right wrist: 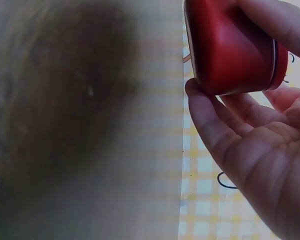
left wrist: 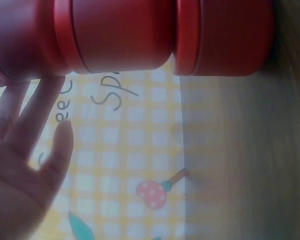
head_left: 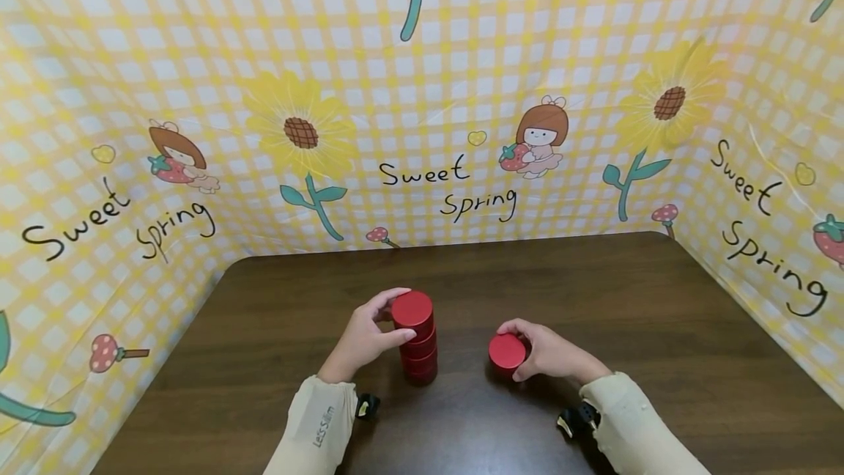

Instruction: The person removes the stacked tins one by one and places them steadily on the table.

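On the dark wooden table [head_left: 626, 299], the left hand [head_left: 366, 339] grips a stack of red tins [head_left: 415, 339]; the right hand's [head_left: 550, 352] curled fingers [right wrist: 217, 117] hold a single red tin [head_left: 507, 352].

Glossy red round tins in a stack [head_left: 415, 339]; lone red round tin [head_left: 507, 352]. Dark brown wood-grain tabletop [head_left: 659, 328]. Yellow-and-white checked backdrop cloth [head_left: 422, 57], sunflowers, black lettering. Cream sleeves [head_left: 316, 431].

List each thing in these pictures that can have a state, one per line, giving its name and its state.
Stack of round red tins: upright on the table, lids on, steadied by the left hand.
Single round red tin: lid on, gripped by the right hand.
Left hand: fingers curled round the stack's top.
Right hand: fingers curled round the single tin.
Dark wooden table: bears the stack.
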Demonstrator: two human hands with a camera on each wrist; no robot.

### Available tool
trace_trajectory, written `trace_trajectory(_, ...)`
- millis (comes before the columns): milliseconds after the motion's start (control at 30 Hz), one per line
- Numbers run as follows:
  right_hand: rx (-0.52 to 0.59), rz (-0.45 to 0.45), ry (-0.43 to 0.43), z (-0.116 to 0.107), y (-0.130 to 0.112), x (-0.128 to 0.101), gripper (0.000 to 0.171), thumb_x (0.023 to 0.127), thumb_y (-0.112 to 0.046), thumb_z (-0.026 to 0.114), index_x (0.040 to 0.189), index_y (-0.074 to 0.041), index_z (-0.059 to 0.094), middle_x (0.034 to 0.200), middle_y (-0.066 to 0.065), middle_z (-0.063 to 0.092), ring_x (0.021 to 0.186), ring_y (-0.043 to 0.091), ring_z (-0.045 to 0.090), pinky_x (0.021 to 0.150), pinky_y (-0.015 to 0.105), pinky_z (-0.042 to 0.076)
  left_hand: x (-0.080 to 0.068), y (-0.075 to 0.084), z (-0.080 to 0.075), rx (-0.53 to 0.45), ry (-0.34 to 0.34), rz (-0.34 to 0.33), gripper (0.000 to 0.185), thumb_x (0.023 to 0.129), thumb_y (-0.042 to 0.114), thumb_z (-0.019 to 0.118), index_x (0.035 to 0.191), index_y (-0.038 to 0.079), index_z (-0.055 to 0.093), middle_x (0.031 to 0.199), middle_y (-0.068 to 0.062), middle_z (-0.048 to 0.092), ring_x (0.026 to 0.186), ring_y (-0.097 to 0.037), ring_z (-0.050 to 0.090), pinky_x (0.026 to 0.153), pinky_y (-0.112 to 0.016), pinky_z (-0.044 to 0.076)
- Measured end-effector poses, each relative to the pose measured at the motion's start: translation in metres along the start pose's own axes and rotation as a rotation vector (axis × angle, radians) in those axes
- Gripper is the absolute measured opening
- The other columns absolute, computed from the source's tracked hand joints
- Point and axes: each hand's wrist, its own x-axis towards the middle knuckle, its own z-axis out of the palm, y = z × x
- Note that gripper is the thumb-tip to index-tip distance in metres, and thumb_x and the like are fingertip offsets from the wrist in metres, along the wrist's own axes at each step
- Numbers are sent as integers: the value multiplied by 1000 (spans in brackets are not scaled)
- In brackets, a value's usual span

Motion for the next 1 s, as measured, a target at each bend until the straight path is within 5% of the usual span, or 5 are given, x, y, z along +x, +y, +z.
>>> trace_trajectory(1000,-35,26,-71,3,3,5,58,66,7,78,117,2,51,105,8,56,94,23,50,78,34,45,-2,-1,0,-10,11,5,54,81,8,75,130,2,53,111,-17,62,95,-28,60,79,-39,51)
